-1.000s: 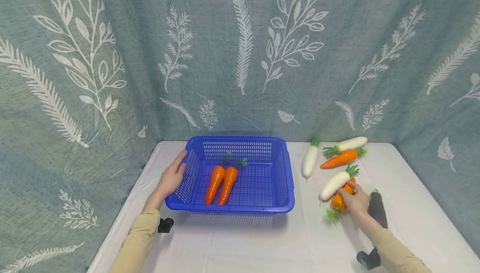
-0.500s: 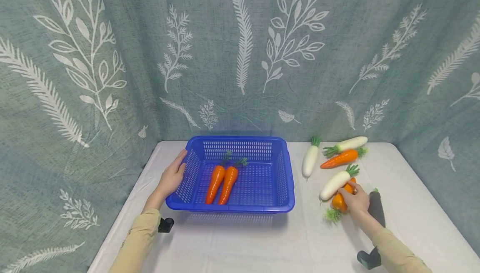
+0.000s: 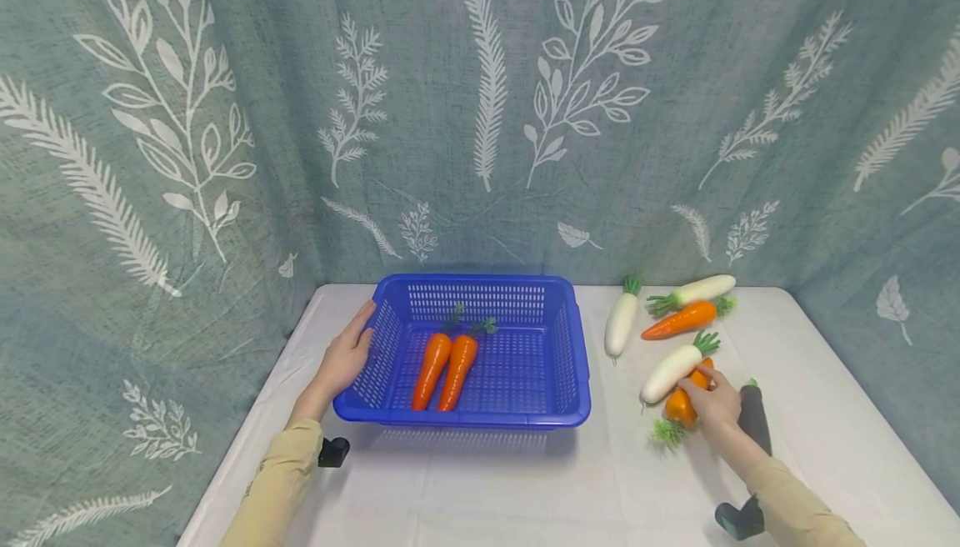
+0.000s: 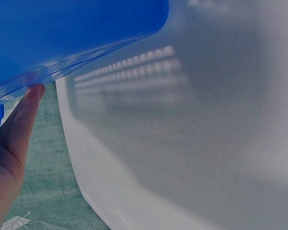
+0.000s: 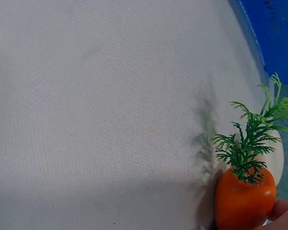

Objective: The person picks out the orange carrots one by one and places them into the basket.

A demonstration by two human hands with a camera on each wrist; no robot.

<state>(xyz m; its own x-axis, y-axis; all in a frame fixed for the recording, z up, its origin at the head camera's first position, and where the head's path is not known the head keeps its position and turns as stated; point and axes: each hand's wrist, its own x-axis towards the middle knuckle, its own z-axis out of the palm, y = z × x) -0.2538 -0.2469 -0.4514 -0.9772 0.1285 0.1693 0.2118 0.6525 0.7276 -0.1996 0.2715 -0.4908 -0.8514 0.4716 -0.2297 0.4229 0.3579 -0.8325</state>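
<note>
In the head view, my left hand [image 3: 345, 361] lies against the left side of a blue plastic basket [image 3: 457, 419], fingers extended along its rim. The left wrist view shows a fingertip [image 4: 37, 91] touching the basket's edge. Inside the basket, two orange carrots [image 3: 457, 373] lie side by side, leafy ends toward the back. At the right, my right hand [image 3: 715, 405] holds another carrot [image 3: 681, 407] by its sides, its green top pointing toward the front. In the right wrist view, that carrot's thick end [image 5: 245, 201] and leaves show, while most of the hand is out of frame.
A white radish [image 3: 671, 373] lies right beside the held carrot. Behind it are another carrot [image 3: 681, 319] and two more white radishes [image 3: 621, 326]. A dark, elongated vegetable [image 3: 754, 415] is partly hidden by my right arm. A patterned curtain [image 3: 480, 113] borders the white-covered table [image 3: 480, 493].
</note>
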